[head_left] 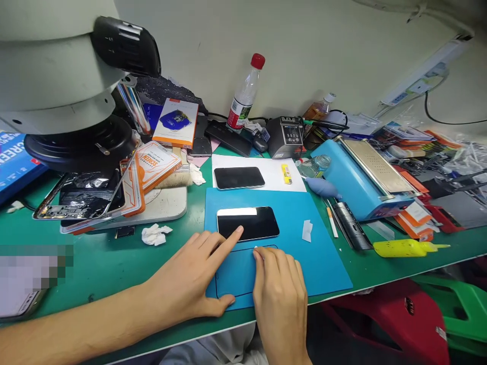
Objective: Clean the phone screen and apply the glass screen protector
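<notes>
A clear screen protector [236, 276] with a thin black border lies on the blue mat [327, 263] near the table's front edge. My left hand [190, 274] is open over its left side, thumb at the lower edge and index finger stretched toward the phone [249, 225] with a dark, shiny screen. Whether that fingertip touches the phone is unclear. Over the protector's right part, my right hand [280, 286] is closed in a pinch; a tiny white bit shows at its fingertips, too small to name. A second dark phone [239, 177] rests behind on white paper [274, 178].
A microscope [68, 76] looms at the left above an opened phone frame [87, 197]. Crumpled tissue [155, 234] lies left of the mat. On the right are a blue machine [361, 177], a yellow bottle [403, 248] and a blue air blower [322, 186]. A red-capped bottle [245, 96] stands behind.
</notes>
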A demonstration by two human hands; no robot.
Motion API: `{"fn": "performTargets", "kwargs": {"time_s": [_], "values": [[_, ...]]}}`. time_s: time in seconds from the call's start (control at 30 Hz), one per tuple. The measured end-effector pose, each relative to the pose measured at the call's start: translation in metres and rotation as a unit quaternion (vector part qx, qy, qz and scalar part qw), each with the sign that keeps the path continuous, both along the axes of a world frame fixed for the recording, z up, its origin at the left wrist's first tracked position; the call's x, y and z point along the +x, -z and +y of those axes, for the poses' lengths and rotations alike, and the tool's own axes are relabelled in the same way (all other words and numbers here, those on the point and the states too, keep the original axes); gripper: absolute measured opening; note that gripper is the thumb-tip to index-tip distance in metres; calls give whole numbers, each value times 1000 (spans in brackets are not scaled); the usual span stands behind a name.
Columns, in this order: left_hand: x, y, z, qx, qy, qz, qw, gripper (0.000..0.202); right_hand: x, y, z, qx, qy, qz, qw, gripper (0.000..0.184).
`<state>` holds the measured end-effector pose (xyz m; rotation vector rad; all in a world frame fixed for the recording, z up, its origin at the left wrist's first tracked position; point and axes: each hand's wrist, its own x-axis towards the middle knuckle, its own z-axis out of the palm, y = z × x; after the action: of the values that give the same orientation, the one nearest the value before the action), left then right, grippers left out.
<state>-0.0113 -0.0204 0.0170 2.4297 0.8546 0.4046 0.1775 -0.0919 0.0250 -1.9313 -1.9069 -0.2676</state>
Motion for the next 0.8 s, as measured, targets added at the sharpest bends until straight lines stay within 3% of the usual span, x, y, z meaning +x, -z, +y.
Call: {"fn": "performTargets", "kwargs": {"time_s": [0.3, 0.53, 0.8], "values": [[0, -2, 1, 30, 9, 7, 999, 122, -30, 2, -3, -14, -41, 25, 999, 17], [-2, -11, 2, 27, 30, 29, 999, 134, -40, 1, -2, -19, -74, 38, 996, 20], [-6, -3, 1, 23, 34, 17, 999, 132, -52, 3, -2, 0, -88, 63, 994, 26]]}}
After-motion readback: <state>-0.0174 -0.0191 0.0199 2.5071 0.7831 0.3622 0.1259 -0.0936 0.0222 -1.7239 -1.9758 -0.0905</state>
